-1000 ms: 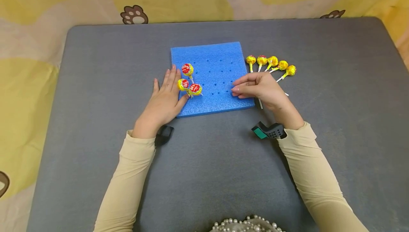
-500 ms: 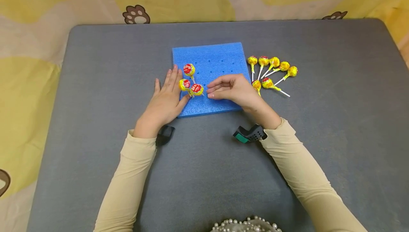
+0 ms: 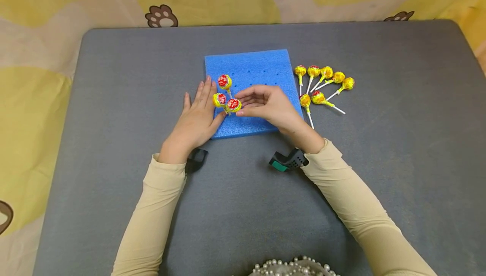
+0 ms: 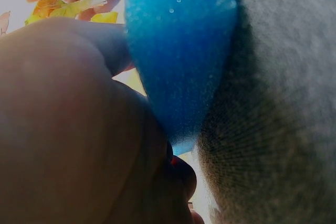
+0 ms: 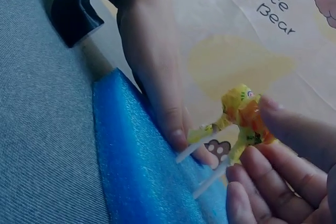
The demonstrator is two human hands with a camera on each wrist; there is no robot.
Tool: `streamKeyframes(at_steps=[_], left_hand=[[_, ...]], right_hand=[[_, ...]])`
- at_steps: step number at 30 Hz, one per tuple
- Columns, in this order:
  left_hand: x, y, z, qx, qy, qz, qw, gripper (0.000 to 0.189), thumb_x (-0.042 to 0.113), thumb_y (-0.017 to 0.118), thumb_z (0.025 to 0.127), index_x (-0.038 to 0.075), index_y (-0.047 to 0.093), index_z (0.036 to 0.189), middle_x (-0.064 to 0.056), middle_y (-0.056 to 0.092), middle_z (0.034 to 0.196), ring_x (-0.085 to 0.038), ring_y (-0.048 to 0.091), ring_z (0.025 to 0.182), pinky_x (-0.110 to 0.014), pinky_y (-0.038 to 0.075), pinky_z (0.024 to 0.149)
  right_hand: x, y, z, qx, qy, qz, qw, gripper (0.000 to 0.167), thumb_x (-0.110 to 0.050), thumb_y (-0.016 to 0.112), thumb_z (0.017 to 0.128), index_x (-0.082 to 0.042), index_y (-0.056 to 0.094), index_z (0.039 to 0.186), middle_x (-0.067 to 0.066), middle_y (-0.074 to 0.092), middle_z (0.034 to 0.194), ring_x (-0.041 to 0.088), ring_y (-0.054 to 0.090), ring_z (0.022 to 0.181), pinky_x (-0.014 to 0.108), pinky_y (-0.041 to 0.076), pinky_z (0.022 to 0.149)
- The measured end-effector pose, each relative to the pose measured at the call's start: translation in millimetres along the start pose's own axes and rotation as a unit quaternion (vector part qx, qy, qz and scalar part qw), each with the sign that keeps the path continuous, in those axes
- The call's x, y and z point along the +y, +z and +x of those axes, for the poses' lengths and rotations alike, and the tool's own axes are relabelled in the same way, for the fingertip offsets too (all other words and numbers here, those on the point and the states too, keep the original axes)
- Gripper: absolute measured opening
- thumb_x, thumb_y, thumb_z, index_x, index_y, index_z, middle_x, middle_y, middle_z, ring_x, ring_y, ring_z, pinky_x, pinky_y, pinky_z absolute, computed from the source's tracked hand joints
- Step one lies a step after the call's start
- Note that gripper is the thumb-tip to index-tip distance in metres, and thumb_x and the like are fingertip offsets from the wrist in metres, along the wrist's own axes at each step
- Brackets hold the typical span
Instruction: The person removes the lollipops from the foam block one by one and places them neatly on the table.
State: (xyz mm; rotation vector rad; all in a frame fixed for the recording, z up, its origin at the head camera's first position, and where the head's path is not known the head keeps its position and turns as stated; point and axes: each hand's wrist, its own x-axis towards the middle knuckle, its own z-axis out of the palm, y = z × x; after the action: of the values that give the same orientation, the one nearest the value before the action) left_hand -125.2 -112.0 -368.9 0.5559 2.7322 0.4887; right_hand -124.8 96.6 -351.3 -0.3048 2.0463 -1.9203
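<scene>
Three yellow-and-red wrapped lollipops stand by their sticks in the left part of a blue foam board (image 3: pixel 250 63) with rows of holes. My left hand (image 3: pixel 195 117) rests along the board's left edge, fingers extended and thumb at its front left. The right hand (image 3: pixel 271 109) is over the board, thumb and fingers spread around the head of the nearest lollipop (image 3: pixel 233 105). Close behind it are the second lollipop (image 3: pixel 219 99) and the third lollipop (image 3: pixel 225 82). In the right wrist view, the thumb overlaps the lollipop head (image 5: pixel 252 116), with the fingers curved below; firm contact is unclear.
Several more lollipops (image 3: pixel 325 72) lie fanned out on the grey table (image 3: pixel 398 141) right of the board. Two lie nearer, including one lollipop (image 3: pixel 305 100) beside the board's right edge. A patterned yellow cloth (image 3: pixel 212 1) hangs behind the table.
My right hand has moved left across the board from its right side to the standing lollipops, uncovering the loose ones on the table. The left hand has stayed in place.
</scene>
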Motion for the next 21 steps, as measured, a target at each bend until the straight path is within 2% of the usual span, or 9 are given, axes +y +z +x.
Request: streamKeyframes(at_steps=[5,13,21], left_hand=[[0.0,0.3,0.2,0.0,0.001,0.0,1.0,0.074,0.041,0.036,0.1,0.007,-0.007,0.15,-0.005,-0.02,0.155,-0.021,-0.015,0.141,-0.052,-0.01,0.11],[0.4,-0.1,-0.7,-0.001,-0.002,0.001,1.0,0.075,0.042,0.037,0.099,0.006,-0.006,0.15,-0.005,-0.018,0.155,-0.021,-0.015,0.141,-0.052,-0.01,0.11],[0.5,0.3,-0.5,-0.001,0.0,0.003,1.0,0.076,0.041,0.038,0.099,0.006,-0.006,0.15,-0.006,-0.017,0.156,-0.022,-0.015,0.142,-0.052,-0.01,0.11]], right_hand=[[2.0,1.7,0.4,-0.005,-0.019,0.005,0.9998,0.037,0.008,0.072,0.077,0.012,0.061,0.112,0.016,0.065,0.107,0.02,0.063,0.09,0.03,0.052,0.081],[2.4,2.7,-0.7,0.002,-0.031,0.0,0.9995,0.028,0.006,0.071,0.079,0.011,0.064,0.105,0.014,0.068,0.096,0.018,0.065,0.085,0.03,0.053,0.078],[1.1,2.0,-2.1,0.048,-0.053,0.028,0.9971,0.025,0.007,0.069,0.08,0.013,0.064,0.104,0.007,0.069,0.093,0.014,0.066,0.082,0.028,0.053,0.076]])
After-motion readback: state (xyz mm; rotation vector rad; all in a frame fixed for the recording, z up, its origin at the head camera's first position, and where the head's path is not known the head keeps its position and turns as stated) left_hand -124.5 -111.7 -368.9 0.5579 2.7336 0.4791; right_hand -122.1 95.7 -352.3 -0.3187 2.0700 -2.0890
